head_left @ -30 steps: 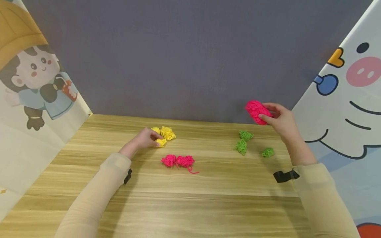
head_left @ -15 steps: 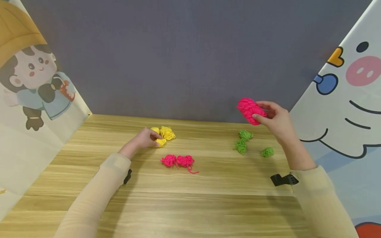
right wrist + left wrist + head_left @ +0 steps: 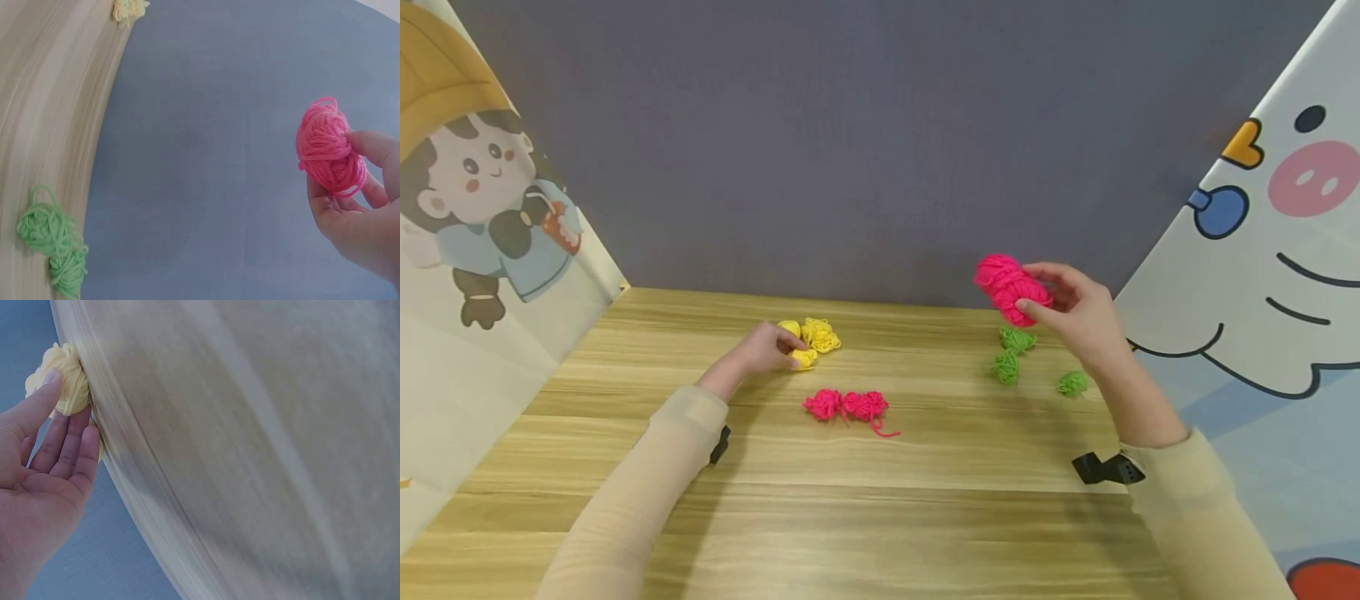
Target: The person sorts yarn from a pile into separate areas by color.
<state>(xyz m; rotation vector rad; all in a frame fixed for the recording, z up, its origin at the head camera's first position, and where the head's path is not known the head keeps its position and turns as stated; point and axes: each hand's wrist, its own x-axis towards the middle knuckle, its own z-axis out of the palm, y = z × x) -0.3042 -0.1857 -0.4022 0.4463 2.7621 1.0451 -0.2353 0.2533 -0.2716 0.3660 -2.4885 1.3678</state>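
Note:
My right hand holds a pink yarn ball between thumb and fingers, raised above the table at the back right. In the right wrist view, the pink yarn ball's wound strands and a small loose loop show clearly. At the back left, my left hand pinches a small yellow yarn ball resting on the table. The left wrist view has the thumb against that yellow yarn ball, other fingers beneath. Two more yellow yarn balls lie close beside it, one looser, one partly hidden.
Two pink yarn balls sit side by side mid-table, one with a trailing end. Two touching green yarn balls lie below the raised pink one; a third green ball is apart to the right. A grey wall closes off the wooden table's back.
My right hand has carried the pink yarn ball leftward, ending slightly lower than half a second ago. My left hand stays in place on the yellow yarn ball.

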